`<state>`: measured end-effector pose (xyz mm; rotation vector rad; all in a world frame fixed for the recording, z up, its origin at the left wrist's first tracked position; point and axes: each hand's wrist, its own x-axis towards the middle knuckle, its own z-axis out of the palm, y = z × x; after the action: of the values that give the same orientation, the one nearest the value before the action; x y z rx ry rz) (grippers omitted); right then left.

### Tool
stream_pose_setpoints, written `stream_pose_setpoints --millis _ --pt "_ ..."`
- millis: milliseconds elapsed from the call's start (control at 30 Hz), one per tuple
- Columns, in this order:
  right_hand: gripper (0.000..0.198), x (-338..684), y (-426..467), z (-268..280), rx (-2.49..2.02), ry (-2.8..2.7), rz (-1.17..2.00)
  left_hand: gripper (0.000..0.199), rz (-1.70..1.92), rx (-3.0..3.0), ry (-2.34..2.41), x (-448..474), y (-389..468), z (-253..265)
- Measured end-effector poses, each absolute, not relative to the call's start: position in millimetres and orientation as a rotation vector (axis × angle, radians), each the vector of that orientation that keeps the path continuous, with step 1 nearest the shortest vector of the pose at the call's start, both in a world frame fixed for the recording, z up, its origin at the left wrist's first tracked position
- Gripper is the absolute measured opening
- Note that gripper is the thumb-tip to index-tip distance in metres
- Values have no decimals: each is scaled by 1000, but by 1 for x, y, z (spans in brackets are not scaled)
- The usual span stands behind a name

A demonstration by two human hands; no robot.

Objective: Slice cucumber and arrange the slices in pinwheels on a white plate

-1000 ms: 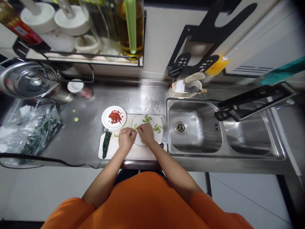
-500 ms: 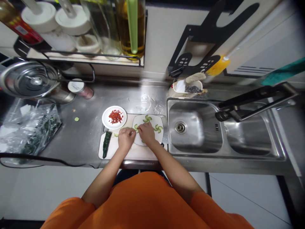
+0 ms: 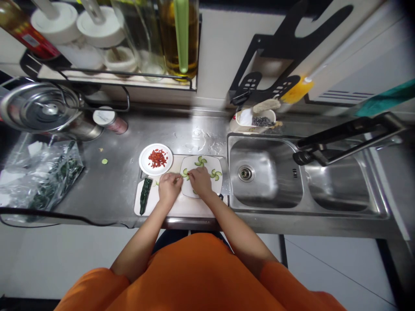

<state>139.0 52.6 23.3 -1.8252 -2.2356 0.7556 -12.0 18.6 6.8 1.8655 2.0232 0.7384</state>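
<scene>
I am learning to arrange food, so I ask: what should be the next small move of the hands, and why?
Probably the right hand should gently nudge the left group of green slices into a neat curl: it is close to that group, while the top group and right group on the white plate show such curls. I cannot tell whether it holds anything.

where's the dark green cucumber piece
In the head view, the cucumber piece lies on the left end of the cutting board, below the round plate.

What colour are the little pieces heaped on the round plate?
The little pieces are red; the head view shows them best.
</scene>
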Motion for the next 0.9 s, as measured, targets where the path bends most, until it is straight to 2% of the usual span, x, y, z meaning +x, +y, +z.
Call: stream_pose_setpoints --millis 500,667,900 --pt "27 135 62 43 -1973 -2238 910 15 745 1881 1909 -14 22 12" --pt "23 133 79 56 -2016 -2346 1046 19 750 1958 1792 -16 27 13" --pt "20 126 96 63 -2032 -2551 1009 24 785 2033 1707 -18 31 10"
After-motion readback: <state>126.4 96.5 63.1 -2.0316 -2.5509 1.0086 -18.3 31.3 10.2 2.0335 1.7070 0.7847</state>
